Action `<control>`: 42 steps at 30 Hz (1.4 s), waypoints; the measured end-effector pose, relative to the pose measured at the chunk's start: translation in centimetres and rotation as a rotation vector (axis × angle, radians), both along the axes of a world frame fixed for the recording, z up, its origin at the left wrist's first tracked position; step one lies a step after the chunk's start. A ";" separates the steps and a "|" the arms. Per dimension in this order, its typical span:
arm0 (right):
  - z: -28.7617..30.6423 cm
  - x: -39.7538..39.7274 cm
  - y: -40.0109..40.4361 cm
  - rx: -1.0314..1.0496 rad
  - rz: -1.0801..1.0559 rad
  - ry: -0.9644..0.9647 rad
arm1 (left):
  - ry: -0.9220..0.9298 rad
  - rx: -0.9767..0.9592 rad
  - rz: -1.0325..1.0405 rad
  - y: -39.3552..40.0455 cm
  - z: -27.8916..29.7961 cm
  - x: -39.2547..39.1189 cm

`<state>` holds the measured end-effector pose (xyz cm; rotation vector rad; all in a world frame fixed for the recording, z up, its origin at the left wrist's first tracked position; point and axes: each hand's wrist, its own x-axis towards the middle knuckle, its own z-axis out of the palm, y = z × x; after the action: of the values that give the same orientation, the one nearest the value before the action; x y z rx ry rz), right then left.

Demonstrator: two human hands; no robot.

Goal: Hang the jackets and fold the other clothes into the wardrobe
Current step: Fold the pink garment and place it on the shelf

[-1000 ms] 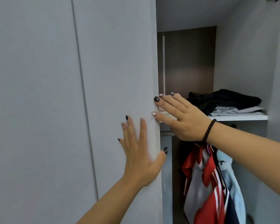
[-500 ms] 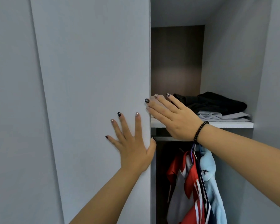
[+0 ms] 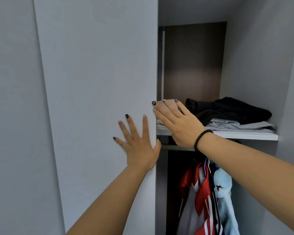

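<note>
My left hand [image 3: 138, 146] lies flat with spread fingers on the grey wardrobe door [image 3: 98, 99], near its right edge. My right hand [image 3: 178, 122], a black bead bracelet on its wrist, has straight fingers laid against that same door edge. Behind it a white shelf [image 3: 244, 134] carries folded clothes: a black garment [image 3: 231, 111] on top of a light grey one [image 3: 241, 126]. Under the shelf hang a red and white jacket [image 3: 199, 200] and a light blue fleece jacket [image 3: 224, 200].
A second grey panel [image 3: 15, 116] stands to the left of the door. The wardrobe's right side wall [image 3: 255, 65] and brown back panel [image 3: 193, 61] close in the upper compartment. A hanging rail [image 3: 176, 147] runs under the shelf.
The view has swung slightly, and the door edge sits further left than a second ago. Both hands stay flat on the door in much the same pose.
</note>
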<state>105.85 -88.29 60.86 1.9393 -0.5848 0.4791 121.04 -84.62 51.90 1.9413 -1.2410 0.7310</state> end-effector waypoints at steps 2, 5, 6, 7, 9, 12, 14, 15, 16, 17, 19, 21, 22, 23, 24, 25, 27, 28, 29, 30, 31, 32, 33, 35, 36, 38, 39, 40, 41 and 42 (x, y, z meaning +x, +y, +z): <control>0.0 0.1 0.0 0.025 -0.028 0.002 | -0.006 0.025 0.007 -0.2 0.0 0.0; -0.1 0.1 -0.3 0.056 -0.071 0.012 | -0.021 0.055 0.015 -0.5 -0.1 0.0; -0.1 0.1 -0.4 0.061 -0.083 0.018 | -0.026 0.063 0.018 -0.6 -0.2 0.0; -0.2 0.1 -0.6 0.062 -0.093 0.024 | -0.030 0.069 0.021 -0.8 -0.3 0.0; -0.1 -0.1 -1.1 0.062 -0.109 0.032 | -0.043 0.073 0.039 -1.3 -0.4 0.2; 0.0 0.0 -1.5 0.070 -0.125 0.045 | -0.059 0.098 0.059 -1.8 -0.3 0.5; 0.0 0.1 -1.5 0.078 -0.138 0.052 | -0.064 0.110 0.058 -1.9 -0.3 0.5; 0.0 0.1 -1.5 0.082 -0.142 0.049 | -0.070 0.113 0.063 -2.0 -0.3 0.6; -0.1 0.2 -1.4 0.090 -0.145 0.045 | -0.071 0.119 0.066 -1.9 -0.4 0.6; -0.1 0.3 -1.2 0.101 -0.147 0.041 | -0.070 0.128 0.065 -1.8 -0.3 0.6; -0.1 0.4 -0.8 0.120 -0.156 0.038 | -0.076 0.156 0.059 -1.6 -0.2 0.6; 0.3 0.2 -0.1 0.119 -0.170 0.057 | -0.101 0.192 0.051 -0.9 0.1 0.6; 0.6 -0.2 0.4 0.114 -0.173 0.070 | -0.121 0.211 0.047 -0.4 0.2 0.6; 0.9 -0.7 0.8 0.105 -0.174 0.081 | -0.147 0.228 0.042 0.1 0.4 0.8; 1.3 -1.5 1.3 0.091 -0.179 0.091 | -0.173 0.246 0.037 0.7 0.5 1.1; 1.7 -2.4 1.7 0.075 -0.192 0.102 | -0.197 0.263 0.033 1.3 0.6 1.5; 2.7 -4.8 2.7 0.047 -0.237 0.110 | -0.234 0.292 0.032 2.7 0.8 2.1; 3.2 -6.1 3.3 0.040 -0.259 0.100 | -0.240 0.300 0.030 3.4 1.0 2.2; 3.7 -7.5 4.1 0.036 -0.280 0.084 | -0.239 0.304 0.028 4.3 1.2 2.1; 4.1 -8.9 5.0 0.028 -0.299 0.070 | -0.235 0.305 0.023 5.2 1.5 1.8; 4.4 -10.1 6.2 0.015 -0.316 0.059 | -0.231 0.303 0.014 6.2 1.8 1.3; 4.7 -11.3 7.5 0.001 -0.327 0.049 | -0.229 0.297 0.002 7.2 2.1 0.8; 4.9 -12.3 8.9 -0.011 -0.334 0.033 | -0.233 0.290 -0.015 8.2 2.4 0.2; 5.2 -13.9 11.8 -0.028 -0.351 0.004 | -0.249 0.278 -0.048 10.2 3.0 -1.0; 5.5 -14.6 13.3 -0.033 -0.367 0.001 | -0.254 0.278 -0.064 11.1 3.3 -1.7; 6.1 -16.0 16.4 -0.034 -0.399 0.000 | -0.249 0.276 -0.108 13.2 3.9 -3.2; 6.4 -16.7 18.1 -0.032 -0.411 -0.006 | -0.245 0.271 -0.138 14.2 4.2 -4.1; 6.7 -17.5 19.8 -0.035 -0.426 -0.016 | -0.246 0.262 -0.174 15.3 4.5 -5.1; 7.0 -18.2 21.4 -0.045 -0.439 -0.024 | -0.249 0.251 -0.215 16.3 4.8 -6.1; 7.2 -19.0 23.0 -0.059 -0.445 -0.033 | -0.254 0.243 -0.257 17.4 5.0 -7.3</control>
<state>86.85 -65.26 68.10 1.6811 -0.9823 0.2421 113.78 -67.26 56.91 1.8672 -1.7685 0.7356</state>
